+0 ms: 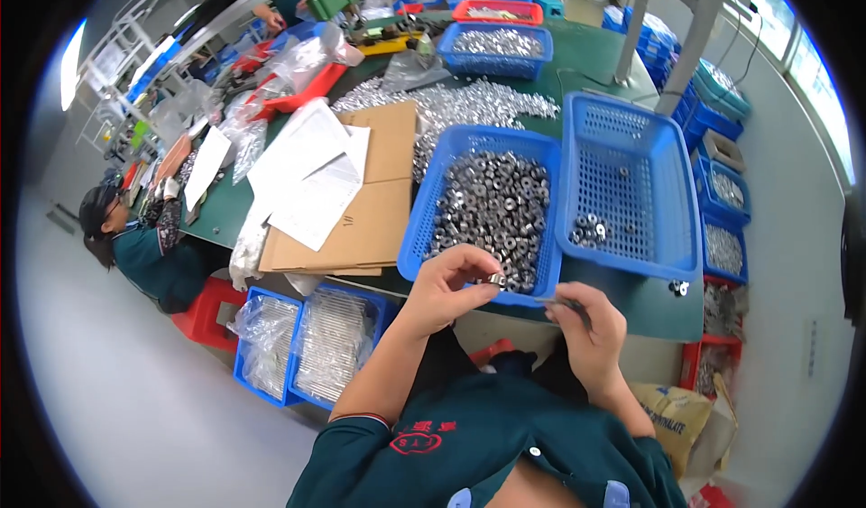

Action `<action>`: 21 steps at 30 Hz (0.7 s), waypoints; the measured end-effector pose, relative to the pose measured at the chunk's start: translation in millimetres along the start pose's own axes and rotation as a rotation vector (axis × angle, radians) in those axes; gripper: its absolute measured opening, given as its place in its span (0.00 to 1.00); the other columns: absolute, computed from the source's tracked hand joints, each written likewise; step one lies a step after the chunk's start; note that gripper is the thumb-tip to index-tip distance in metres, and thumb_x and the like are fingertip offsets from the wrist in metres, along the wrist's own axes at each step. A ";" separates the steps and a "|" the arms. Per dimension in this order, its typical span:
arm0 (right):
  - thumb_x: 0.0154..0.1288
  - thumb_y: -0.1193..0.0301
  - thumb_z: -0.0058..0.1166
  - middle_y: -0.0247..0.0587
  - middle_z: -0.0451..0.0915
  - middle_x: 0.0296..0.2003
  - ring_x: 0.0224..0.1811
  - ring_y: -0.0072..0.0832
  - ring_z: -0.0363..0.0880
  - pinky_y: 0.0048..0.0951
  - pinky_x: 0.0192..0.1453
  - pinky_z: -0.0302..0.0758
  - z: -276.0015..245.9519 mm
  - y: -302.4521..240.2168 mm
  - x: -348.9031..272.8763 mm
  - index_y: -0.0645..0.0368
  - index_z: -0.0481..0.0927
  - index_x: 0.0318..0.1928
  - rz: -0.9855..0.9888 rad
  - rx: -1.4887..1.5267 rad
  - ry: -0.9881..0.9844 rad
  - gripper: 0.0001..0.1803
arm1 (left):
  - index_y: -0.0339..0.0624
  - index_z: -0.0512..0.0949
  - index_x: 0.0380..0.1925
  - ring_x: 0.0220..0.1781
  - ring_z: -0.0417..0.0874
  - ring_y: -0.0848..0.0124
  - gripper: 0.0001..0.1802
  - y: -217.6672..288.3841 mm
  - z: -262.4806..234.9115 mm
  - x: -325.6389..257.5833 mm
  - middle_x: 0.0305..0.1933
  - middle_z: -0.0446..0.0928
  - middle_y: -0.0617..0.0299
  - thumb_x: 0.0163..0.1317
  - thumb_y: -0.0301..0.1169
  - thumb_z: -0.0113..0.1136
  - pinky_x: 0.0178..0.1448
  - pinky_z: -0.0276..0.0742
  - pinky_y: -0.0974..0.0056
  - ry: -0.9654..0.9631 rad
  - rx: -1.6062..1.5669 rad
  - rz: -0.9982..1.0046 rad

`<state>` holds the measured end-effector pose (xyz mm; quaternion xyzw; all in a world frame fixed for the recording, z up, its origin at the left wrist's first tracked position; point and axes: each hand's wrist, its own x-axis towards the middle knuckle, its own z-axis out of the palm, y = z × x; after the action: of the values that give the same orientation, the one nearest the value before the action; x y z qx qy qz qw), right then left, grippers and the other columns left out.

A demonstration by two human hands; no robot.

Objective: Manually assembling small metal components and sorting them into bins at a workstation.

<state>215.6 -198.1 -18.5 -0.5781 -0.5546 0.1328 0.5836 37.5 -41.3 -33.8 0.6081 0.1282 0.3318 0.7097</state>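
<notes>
My left hand [444,293] pinches a small metal ring [495,279] between thumb and forefinger, above the near edge of a blue basket [418,228]. Many round metal parts [492,206] with centre holes fill that basket. To the right of the ring, my right hand [591,332] is closed on a thin, rod-like piece [547,300]; its exact kind is too small to make out. A second blue basket [622,133] stands right of the first, with a small group of the same parts [589,230] near its left front corner.
Left of the baskets, papers [311,179] lie on flattened cardboard [383,210]. Behind are loose shiny parts [487,104] and another filled blue basket [446,43]. A few rings [678,288] sit by the table's right front edge. A co-worker [135,242] sits at far left.
</notes>
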 end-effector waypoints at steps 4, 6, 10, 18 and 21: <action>0.57 0.83 0.63 0.45 0.83 0.33 0.30 0.34 0.83 0.28 0.35 0.78 14.0 -9.8 9.5 0.64 0.80 0.43 -0.060 -0.002 0.001 0.12 | 0.36 0.78 0.43 0.48 0.80 0.71 0.14 4.3 3.7 -14.9 0.45 0.79 0.58 0.57 0.17 0.65 0.55 0.75 0.65 0.004 -0.027 -0.048; 0.55 0.83 0.64 0.45 0.83 0.32 0.29 0.35 0.82 0.29 0.33 0.78 18.2 -10.4 11.9 0.64 0.80 0.41 -0.146 -0.037 -0.026 0.12 | 0.36 0.78 0.43 0.49 0.78 0.71 0.14 3.0 0.4 -18.4 0.45 0.78 0.59 0.57 0.19 0.67 0.56 0.73 0.64 -0.033 0.097 0.024; 0.54 0.82 0.65 0.44 0.82 0.30 0.27 0.36 0.81 0.30 0.31 0.76 23.4 -11.0 12.2 0.64 0.80 0.40 -0.180 -0.076 -0.032 0.11 | 0.37 0.78 0.43 0.51 0.77 0.70 0.14 3.4 1.8 -22.3 0.46 0.77 0.60 0.57 0.21 0.68 0.58 0.70 0.64 -0.039 0.108 0.023; 0.57 0.81 0.64 0.43 0.83 0.29 0.27 0.34 0.82 0.29 0.30 0.75 23.1 -13.5 8.1 0.64 0.80 0.38 -0.191 -0.198 -0.108 0.09 | 0.37 0.77 0.43 0.51 0.75 0.71 0.13 2.9 4.0 -23.5 0.47 0.74 0.60 0.59 0.22 0.68 0.57 0.69 0.66 -0.122 0.082 0.009; 0.55 0.79 0.67 0.41 0.81 0.26 0.22 0.32 0.78 0.29 0.27 0.73 27.1 -12.2 4.4 0.62 0.81 0.37 -0.168 -0.159 0.033 0.09 | 0.37 0.77 0.43 0.51 0.74 0.71 0.12 5.6 8.2 -20.6 0.47 0.74 0.60 0.60 0.23 0.67 0.58 0.69 0.66 -0.095 0.055 0.029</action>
<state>189.6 -183.9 -13.9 -0.5762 -0.6000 0.0295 0.5542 25.1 -60.4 -31.2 0.6442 0.0945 0.3090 0.6933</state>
